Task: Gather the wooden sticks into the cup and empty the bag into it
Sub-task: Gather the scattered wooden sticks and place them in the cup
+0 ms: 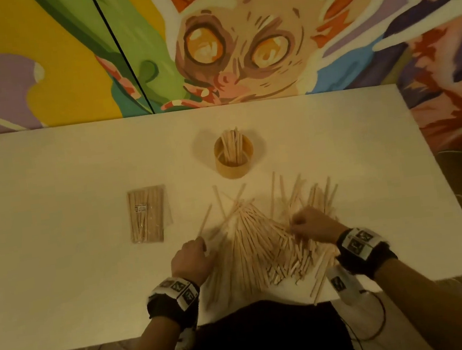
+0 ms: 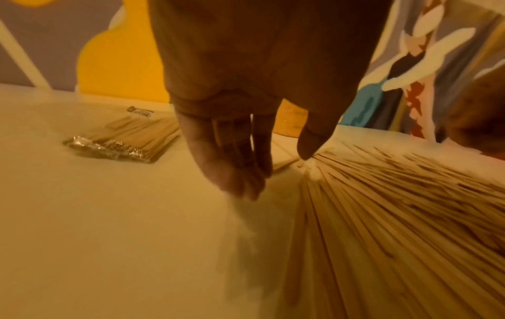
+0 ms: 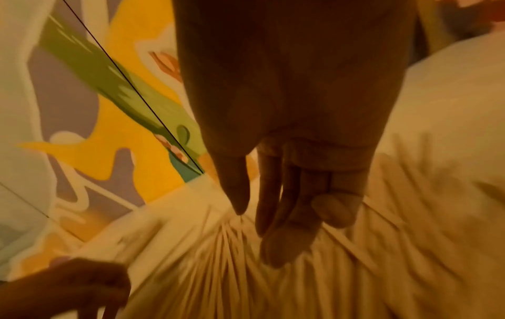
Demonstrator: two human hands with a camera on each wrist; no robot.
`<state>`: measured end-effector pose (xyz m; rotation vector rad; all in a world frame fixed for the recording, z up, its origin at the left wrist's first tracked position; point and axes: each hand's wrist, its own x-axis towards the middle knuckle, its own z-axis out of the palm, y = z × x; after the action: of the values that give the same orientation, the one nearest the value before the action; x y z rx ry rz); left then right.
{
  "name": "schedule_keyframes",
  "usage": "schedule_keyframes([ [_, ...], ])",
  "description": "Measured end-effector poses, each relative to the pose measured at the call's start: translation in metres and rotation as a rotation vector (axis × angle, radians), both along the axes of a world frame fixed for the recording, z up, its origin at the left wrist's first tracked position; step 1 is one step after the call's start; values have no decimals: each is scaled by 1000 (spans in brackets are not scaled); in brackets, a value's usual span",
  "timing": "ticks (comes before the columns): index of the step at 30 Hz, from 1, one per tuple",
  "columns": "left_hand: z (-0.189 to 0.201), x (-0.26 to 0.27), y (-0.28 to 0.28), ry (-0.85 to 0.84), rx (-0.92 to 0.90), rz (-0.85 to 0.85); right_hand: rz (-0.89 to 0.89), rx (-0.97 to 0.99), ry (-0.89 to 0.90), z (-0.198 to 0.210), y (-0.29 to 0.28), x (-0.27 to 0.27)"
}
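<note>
With the loosely curled fingers [image 2: 240, 172] of the left hand [image 1: 192, 261] and right hand [image 1: 314, 224] set empty at either side of the wooden sticks [image 1: 263, 243] on the counter [image 1: 63, 280], near-edge sticks could be knocked off, or the cup [image 1: 233, 157] tipped.

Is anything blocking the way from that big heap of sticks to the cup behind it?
Nothing visible does. Between the pile of sticks and the cup lies only bare white table. The bag sits off to the left, clear of that path. The cup already holds some sticks, but its opening looks partly free.
</note>
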<state>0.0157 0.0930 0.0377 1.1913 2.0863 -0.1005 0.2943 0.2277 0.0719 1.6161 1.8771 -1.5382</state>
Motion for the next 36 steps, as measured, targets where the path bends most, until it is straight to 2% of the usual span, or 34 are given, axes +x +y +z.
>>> schedule_keyframes([
  [4, 3, 27, -13, 29, -94, -56, 7, -218, -90, -21, -54, 33],
  [11, -1, 74, 7, -35, -7, -138, 5, -236, -83, -28, -92, 42],
  [18, -7, 94, 15, -3, -2, -168, 19, -228, -133, -28, -101, 47],
  [22, -6, 93, 14, -42, 26, -163, 13, -160, -173, -34, -102, 60],
  [26, -6, 92, 15, -32, 7, -164, -72, -124, -99, -41, -97, 63],
  [32, -6, 86, 24, -22, -19, -140, -169, 122, -75, -59, -70, 55],
  [36, -8, 83, 27, -27, -27, -115, -262, 139, -33, -58, -59, 50],
])
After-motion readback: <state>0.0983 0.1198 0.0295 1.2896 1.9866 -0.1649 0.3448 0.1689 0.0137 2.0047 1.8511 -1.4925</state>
